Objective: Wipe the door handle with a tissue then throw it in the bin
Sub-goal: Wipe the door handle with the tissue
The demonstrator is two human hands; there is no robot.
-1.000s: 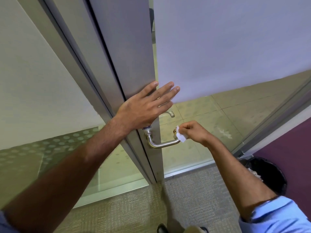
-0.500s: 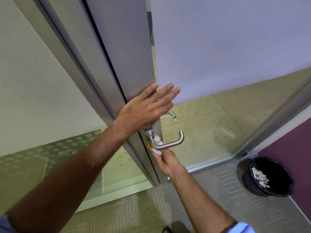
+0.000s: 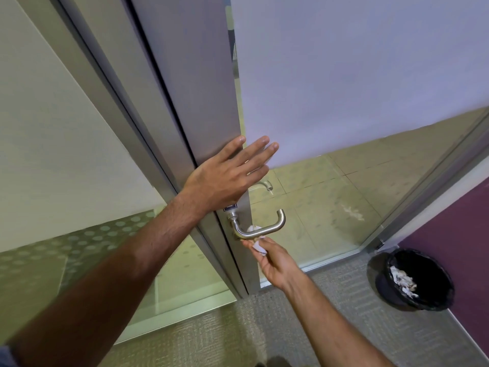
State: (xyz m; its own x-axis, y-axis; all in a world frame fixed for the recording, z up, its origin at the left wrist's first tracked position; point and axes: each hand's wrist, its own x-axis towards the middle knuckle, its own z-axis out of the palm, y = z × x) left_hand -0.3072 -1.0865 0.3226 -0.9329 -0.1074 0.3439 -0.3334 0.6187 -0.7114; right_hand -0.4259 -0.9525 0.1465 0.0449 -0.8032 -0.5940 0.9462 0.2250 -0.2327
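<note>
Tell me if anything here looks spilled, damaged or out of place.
Only one thing: a pale, scuffed smear on the tiled floor beyond the glass. Otherwise the curved brushed-steel door handle looks intact, and the crumpled white tissues lie inside the round black bin, none on the carpet.

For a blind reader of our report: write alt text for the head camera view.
A person's right hand presses a white tissue against the underside of a metal door handle, while the left hand lies flat on the door edge above it. A black bin holding crumpled tissues stands on the carpet to the right.
</note>
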